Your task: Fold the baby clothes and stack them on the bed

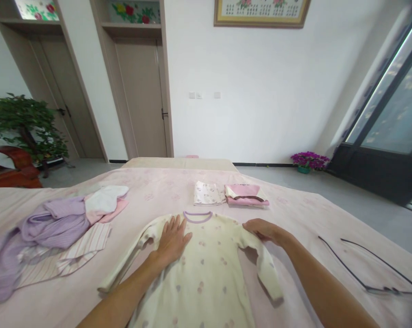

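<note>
A pale yellow long-sleeved child's top (206,264) with small printed motifs and a lilac neckband lies spread out before me. Its lower end runs out of the frame. My left hand (172,239) rests flat on the top beside the neckband, fingers stretched out and holding nothing. At the shoulder on the other side, my right hand (265,230) has its fingers closed on the fabric at the top of the sleeve; the fingertips are partly hidden. The sleeve on the right bends downward, while the left one reaches out past my left forearm.
Folded white patterned cloth (208,193) and a folded pink garment (246,195) lie beyond the neckband. A loose heap of lilac and striped clothes (60,223) is at left. Black-framed glasses (379,288) lie at right on the pink cover (301,218).
</note>
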Demonstrator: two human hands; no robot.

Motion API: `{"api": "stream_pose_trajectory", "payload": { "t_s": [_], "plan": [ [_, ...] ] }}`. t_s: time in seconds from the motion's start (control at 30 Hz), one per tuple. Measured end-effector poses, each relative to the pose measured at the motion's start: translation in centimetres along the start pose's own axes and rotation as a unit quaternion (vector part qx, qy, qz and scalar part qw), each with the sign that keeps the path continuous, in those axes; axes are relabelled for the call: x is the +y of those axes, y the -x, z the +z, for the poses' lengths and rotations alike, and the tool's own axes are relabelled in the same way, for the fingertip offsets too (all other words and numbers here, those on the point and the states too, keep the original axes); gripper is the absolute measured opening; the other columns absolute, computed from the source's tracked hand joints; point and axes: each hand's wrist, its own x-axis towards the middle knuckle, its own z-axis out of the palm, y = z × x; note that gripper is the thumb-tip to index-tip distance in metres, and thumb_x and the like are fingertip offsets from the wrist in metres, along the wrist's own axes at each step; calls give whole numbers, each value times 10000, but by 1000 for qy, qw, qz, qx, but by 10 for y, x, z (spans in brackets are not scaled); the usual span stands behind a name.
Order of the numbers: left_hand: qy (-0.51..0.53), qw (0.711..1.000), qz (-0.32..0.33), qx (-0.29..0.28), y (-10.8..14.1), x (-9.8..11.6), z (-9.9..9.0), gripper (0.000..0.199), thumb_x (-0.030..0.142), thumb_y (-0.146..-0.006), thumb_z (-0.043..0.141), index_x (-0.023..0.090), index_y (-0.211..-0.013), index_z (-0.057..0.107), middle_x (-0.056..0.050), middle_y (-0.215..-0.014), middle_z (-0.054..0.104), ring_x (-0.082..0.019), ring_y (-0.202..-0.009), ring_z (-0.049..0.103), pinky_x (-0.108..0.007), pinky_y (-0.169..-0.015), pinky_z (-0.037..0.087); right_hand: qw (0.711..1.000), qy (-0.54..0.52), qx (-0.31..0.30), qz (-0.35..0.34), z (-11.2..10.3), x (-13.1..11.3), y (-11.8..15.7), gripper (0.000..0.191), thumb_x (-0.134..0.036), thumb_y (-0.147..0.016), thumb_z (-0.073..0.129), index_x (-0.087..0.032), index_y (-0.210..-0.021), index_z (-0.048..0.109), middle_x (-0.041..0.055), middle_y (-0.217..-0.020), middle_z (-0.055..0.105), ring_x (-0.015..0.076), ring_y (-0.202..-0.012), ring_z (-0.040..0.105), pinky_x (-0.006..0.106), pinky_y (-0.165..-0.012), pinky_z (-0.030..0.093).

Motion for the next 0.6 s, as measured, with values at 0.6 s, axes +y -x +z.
{"api": "stream_pose_trajectory", "payload": {
  "t_s": [0.6],
  "plan": [
    [-8, 1000, -7, 6, 2, -5, 14, 629, 525, -933, 366, 212, -1479, 351, -138, -1555, 278, -340, -1443, 191, -581, -1130, 136, 858, 444, 257, 19, -55, -6, 2, 218, -107, -739, 624, -179, -927, 707, 156, -1056, 675, 319, -1056, 574, 425, -874, 351]
  ]
}}
